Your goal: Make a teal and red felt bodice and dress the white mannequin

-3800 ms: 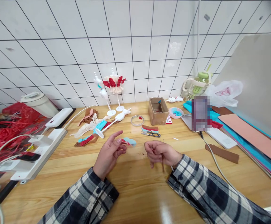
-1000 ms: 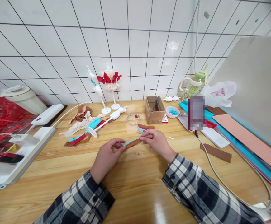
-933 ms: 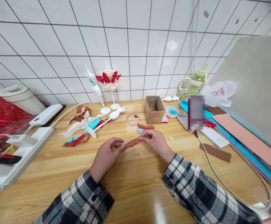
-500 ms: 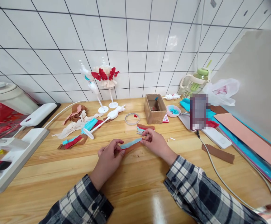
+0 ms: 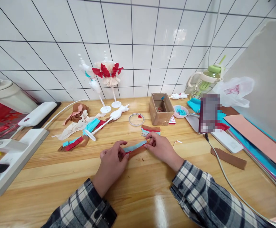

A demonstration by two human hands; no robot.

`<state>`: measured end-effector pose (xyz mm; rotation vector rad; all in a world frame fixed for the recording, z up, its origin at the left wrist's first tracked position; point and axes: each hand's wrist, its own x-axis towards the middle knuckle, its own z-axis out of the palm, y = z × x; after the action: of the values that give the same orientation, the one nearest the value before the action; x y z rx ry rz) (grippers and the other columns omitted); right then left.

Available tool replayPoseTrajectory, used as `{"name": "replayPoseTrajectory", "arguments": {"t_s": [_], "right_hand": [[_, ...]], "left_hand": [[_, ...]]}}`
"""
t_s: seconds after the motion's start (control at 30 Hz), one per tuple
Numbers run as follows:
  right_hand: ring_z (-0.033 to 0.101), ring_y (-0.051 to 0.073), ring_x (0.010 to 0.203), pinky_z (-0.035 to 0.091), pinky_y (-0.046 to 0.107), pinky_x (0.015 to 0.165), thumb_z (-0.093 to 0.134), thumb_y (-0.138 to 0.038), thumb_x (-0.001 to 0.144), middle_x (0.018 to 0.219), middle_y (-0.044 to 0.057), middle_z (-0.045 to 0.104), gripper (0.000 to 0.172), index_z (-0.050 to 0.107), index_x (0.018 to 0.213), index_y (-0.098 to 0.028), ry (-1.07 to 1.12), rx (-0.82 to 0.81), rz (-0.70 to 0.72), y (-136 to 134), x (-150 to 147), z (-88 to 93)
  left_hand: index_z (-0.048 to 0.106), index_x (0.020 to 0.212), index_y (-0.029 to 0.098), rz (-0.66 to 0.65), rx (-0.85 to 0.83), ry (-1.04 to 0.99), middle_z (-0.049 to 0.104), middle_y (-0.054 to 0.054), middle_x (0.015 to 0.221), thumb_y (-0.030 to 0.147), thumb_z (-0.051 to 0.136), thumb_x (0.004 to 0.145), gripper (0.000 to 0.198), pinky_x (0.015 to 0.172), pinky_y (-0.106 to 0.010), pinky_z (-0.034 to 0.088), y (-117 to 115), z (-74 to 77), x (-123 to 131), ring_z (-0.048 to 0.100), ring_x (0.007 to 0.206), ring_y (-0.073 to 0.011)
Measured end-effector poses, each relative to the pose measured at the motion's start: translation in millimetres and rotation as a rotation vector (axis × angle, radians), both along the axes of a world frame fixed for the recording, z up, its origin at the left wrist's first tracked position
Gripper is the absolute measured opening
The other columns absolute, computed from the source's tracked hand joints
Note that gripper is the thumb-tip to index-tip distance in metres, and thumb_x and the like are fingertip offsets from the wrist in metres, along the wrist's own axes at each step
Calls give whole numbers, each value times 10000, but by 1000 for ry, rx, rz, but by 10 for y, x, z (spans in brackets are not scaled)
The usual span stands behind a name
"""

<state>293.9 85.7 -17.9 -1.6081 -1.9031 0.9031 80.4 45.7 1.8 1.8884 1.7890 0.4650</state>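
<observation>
My left hand pinches the left end of a layered paper strip, blue on top with brown and a bit of red beneath. The strip's right end is pinched by my right hand. Stretched between both hands, the strip sits just above the wooden table. Small scissors and more brown, red and blue strips lie right behind my right hand.
Behind stand a cardboard box, a clear round lid, a pink bowl, white doll stands and scrap piles. A power strip lies left. A phone, cable, brown strip and coloured sheets sit right.
My hands, apart 3.8 s ago with only the left holding paper bits, now both hold one strip stretched between them. In the last second the blue layer came uppermost.
</observation>
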Motion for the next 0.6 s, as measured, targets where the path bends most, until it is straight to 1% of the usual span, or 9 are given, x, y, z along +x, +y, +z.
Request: {"name": "replayPoseTrajectory", "arguments": {"t_s": [0.37,0.6], "right_hand": [[571,130,674,343,234,572,645,-230,756,719,-53,628,196,563,933,-249,-78,0,8,-19,-15,7],[573,143,691,327,243,575,641,-233,764,720,-42,635,202,565,950,-250,-118,-2,6,-15,-36,24]], "left_hand": [[467,1163,269,2,-16,69,685,25,784,304,501,806,360,838,-438,321,-6,-18,-11,641,796,-231],[501,1138,258,-2,-31,84,680,22,758,283,515,795,344,820,-418,347,21,21,5,647,798,-239]]}}
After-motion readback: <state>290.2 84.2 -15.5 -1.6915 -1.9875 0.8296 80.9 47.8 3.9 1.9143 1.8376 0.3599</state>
